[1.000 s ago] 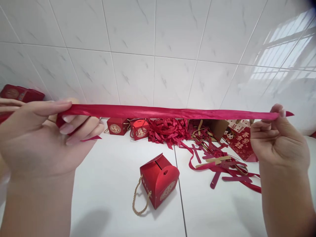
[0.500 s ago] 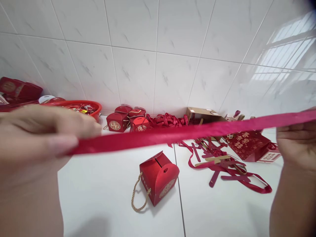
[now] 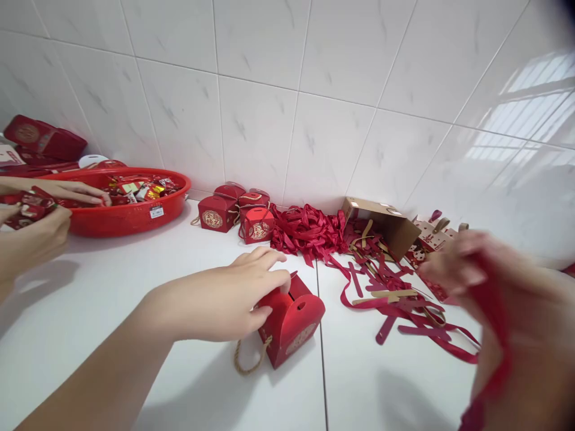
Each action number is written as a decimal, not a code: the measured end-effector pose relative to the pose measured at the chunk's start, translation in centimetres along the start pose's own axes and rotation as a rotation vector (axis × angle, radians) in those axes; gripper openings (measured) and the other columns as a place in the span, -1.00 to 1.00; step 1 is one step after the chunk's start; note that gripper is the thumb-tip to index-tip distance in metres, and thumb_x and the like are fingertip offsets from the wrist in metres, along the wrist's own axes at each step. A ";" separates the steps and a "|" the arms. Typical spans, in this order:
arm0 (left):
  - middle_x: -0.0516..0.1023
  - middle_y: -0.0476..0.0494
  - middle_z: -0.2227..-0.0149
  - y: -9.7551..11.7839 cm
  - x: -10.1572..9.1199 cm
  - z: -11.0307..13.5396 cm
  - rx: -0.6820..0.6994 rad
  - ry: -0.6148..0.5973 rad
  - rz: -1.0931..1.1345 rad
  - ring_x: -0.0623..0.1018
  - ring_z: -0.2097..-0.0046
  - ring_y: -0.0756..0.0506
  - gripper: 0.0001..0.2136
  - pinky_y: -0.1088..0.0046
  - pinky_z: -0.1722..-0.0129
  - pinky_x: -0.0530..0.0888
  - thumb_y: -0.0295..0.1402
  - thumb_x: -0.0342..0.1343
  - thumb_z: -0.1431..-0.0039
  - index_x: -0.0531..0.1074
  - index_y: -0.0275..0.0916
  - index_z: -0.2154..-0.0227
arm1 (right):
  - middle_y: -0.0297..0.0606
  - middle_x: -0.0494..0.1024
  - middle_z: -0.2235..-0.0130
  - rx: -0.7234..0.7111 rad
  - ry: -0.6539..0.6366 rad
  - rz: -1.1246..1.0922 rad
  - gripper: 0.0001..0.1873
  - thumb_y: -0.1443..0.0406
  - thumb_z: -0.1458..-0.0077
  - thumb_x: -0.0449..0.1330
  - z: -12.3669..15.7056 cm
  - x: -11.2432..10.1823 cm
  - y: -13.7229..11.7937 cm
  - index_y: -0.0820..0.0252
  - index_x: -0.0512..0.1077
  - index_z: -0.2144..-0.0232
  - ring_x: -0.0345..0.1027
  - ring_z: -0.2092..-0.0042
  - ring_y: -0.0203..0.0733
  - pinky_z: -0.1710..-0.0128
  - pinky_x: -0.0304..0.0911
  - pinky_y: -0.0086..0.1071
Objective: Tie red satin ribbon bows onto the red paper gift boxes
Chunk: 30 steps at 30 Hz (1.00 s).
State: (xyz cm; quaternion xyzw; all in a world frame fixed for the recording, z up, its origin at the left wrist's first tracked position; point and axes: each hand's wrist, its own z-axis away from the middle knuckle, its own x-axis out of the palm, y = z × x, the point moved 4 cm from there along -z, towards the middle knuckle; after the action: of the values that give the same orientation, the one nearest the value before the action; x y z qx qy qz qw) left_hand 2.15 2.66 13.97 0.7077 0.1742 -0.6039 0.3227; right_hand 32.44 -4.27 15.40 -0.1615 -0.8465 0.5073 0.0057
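Left hand (image 3: 238, 290): reaches over the red box (image 3: 291, 329) from the left, fingers bent above its top, thumb by its side; whether it grips cannot be told.
Right hand (image 3: 503, 263): blurred, fingers closed on a red ribbon (image 3: 494, 311) that trails down along the wrist.
Red box: on the worktop (image 3: 112, 287), under the left hand's fingertips, well apart from the right hand; its rope handle (image 3: 246, 364) loops out at the near left, and a dark seam runs just beside it.
Ribbon heap (image 3: 309, 230): beyond the red box, near the tiled wall (image 3: 256, 131).
Small boxes (image 3: 216, 218): clustered left of the heap, with round gold emblems on the front ones.
Carton (image 3: 381, 224): right of the heap, on its side; purple strips (image 3: 386, 329), tan pieces and loose ribbon spread before it, between red box and right hand.
Basin (image 3: 121, 218): red, far left, full of wrapped packets (image 3: 150, 190).
Co-worker's hands (image 3: 45, 230): at the basin, one reaching into it, the other holding a red packet (image 3: 36, 206).
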 end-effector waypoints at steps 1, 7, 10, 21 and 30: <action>0.41 -0.12 0.02 0.1 0.6 -0.2 -0.006 -0.048 -0.020 0.38 -0.03 -0.21 -0.94 0.30 0.14 0.42 -0.36 0.05 -0.09 0.41 -0.12 0.37 | -0.36 0.29 0.62 0.170 -0.218 -0.037 -0.71 0.09 -0.09 0.18 -0.1 2.8 1.0 0.18 0.37 0.50 0.17 0.56 -0.32 0.57 0.10 -0.41; 0.32 -0.16 -0.07 0.6 1.6 -1.1 0.028 -0.095 -0.031 0.28 -0.10 -0.28 -0.91 0.17 0.07 0.36 -0.38 0.01 -0.13 0.40 -0.14 0.33 | -0.49 0.16 0.60 0.468 -0.864 0.026 -0.62 0.04 -0.13 0.13 1.9 12.1 3.7 0.24 0.28 0.51 -0.07 0.57 -0.46 0.59 -0.12 -0.53; 0.34 -0.15 -0.05 0.9 1.6 -1.3 0.081 -0.049 0.010 0.28 -0.10 -0.26 -0.88 0.20 0.04 0.35 -0.40 0.01 -0.13 0.44 -0.14 0.33 | -0.47 0.18 0.59 0.459 -0.875 0.040 -0.59 0.04 -0.18 0.06 2.4 13.3 4.8 0.23 0.25 0.54 -0.05 0.55 -0.44 0.57 -0.12 -0.51; 0.31 -0.06 -0.10 1.2 2.8 -2.0 0.123 -0.036 0.042 0.27 -0.13 -0.26 -0.79 0.17 0.01 0.36 -0.48 -0.05 -0.12 0.48 -0.13 0.45 | -0.49 0.11 0.67 0.505 -0.883 0.110 -0.52 0.05 -0.10 0.15 2.9 14.3 6.7 0.23 0.19 0.67 -0.13 0.61 -0.46 0.61 -0.22 -0.45; 0.45 -0.05 -0.05 1.8 2.7 -2.4 0.211 -0.035 0.117 0.19 -0.22 -0.20 -0.74 0.23 -0.04 0.32 -0.50 -0.05 -0.15 0.50 -0.13 0.51 | -0.48 0.09 0.67 0.512 -0.869 0.073 -0.55 0.10 -0.11 0.14 3.0 14.5 6.3 0.22 0.19 0.68 -0.15 0.61 -0.45 0.61 -0.23 -0.43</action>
State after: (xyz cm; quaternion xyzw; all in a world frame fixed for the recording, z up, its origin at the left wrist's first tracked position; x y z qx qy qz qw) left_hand 5.65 2.56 12.00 0.7359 0.0625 -0.6113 0.2843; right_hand 19.85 -0.07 6.24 0.0419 -0.6129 0.7187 -0.3256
